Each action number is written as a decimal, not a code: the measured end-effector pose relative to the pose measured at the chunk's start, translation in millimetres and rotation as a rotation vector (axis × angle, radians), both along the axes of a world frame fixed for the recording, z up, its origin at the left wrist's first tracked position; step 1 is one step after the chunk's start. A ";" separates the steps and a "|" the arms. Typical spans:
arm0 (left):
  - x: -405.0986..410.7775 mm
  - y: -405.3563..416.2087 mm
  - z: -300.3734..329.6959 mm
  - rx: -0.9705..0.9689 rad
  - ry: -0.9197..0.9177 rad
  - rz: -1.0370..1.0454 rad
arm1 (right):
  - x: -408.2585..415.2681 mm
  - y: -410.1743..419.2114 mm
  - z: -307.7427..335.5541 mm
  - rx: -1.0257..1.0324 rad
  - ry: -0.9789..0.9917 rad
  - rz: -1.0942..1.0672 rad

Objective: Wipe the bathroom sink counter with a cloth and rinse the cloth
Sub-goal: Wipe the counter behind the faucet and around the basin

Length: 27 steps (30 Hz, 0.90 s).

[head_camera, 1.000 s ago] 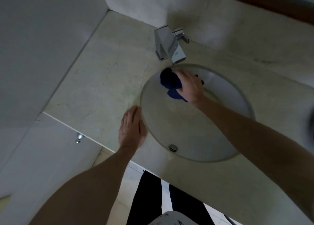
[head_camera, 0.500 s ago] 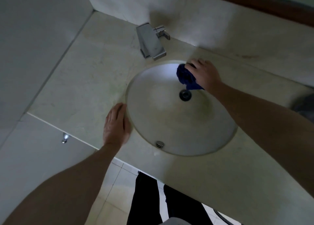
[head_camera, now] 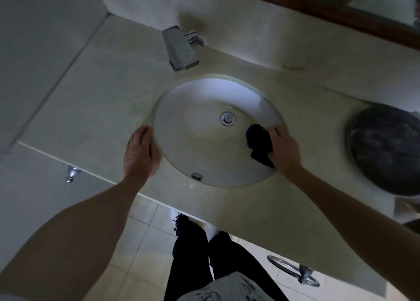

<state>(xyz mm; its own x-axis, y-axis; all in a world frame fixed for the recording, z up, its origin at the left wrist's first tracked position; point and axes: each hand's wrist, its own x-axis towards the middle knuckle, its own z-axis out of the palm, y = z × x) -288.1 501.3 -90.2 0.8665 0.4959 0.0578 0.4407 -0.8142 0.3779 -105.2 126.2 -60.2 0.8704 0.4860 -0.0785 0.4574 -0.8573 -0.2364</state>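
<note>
Two bare hands work at a pale stone counter that fills most of the dim view and runs from the tiled wall on the left to a dark round bowl on the right. Set into the counter, the oval white sink lies between the two hands, its drain a little beyond the middle and a small overflow cap on the near wall. Behind the basin stands a square chrome faucet, its spout pointing toward the bowl of the sink, with no water visible. The left hand rests flat and open, palm down, on the counter right at the sink's left rim. The right hand is closed around a dark blue cloth, pressing it against the inner right wall of the basin, just below the rim and to the right of the drain. Below the counter edge, the person's dark trousers show above a light tiled floor. A small chrome knob protrudes from the panel under the counter's left end.
</note>
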 end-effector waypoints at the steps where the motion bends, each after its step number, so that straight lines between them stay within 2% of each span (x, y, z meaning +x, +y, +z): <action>1: 0.4 0.3 -0.2 -0.003 0.006 0.005 | -17.2 4.1 -3.0 0.015 0.029 -0.024; 6: 0.2 0.0 0.0 -0.003 0.010 0.011 | -97.2 51.5 -13.0 0.209 0.238 -0.077; 9: 0.7 0.2 -0.9 -0.012 0.006 0.021 | -103.7 63.2 -4.1 0.377 0.337 -0.152; 11: 0.7 0.3 -1.4 -0.017 0.006 0.022 | -91.0 51.5 5.7 0.471 0.356 -0.120; 15: 1.4 1.3 -2.3 -0.022 0.023 0.031 | -62.8 14.7 22.2 0.311 0.283 0.150; 18: 1.3 1.7 -2.8 -0.023 0.033 0.029 | -77.3 9.0 18.2 0.269 0.280 0.353; 23: 1.6 -1.5 4.1 -0.030 0.050 0.033 | -112.6 75.1 17.6 0.323 0.611 0.179; 25: 2.1 -2.4 7.2 -0.032 0.049 0.022 | -106.7 99.9 17.5 0.341 0.648 0.240; 27: 1.2 -2.4 7.5 -0.034 0.045 0.021 | -88.2 115.0 21.3 0.388 0.580 0.318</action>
<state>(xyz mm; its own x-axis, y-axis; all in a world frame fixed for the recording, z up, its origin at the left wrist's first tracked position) -286.9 498.9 -82.7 0.8573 0.5149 0.0016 0.4748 -0.7917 0.3845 -193.4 241.2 -38.9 0.5557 0.7919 -0.2529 0.3785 -0.5119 -0.7712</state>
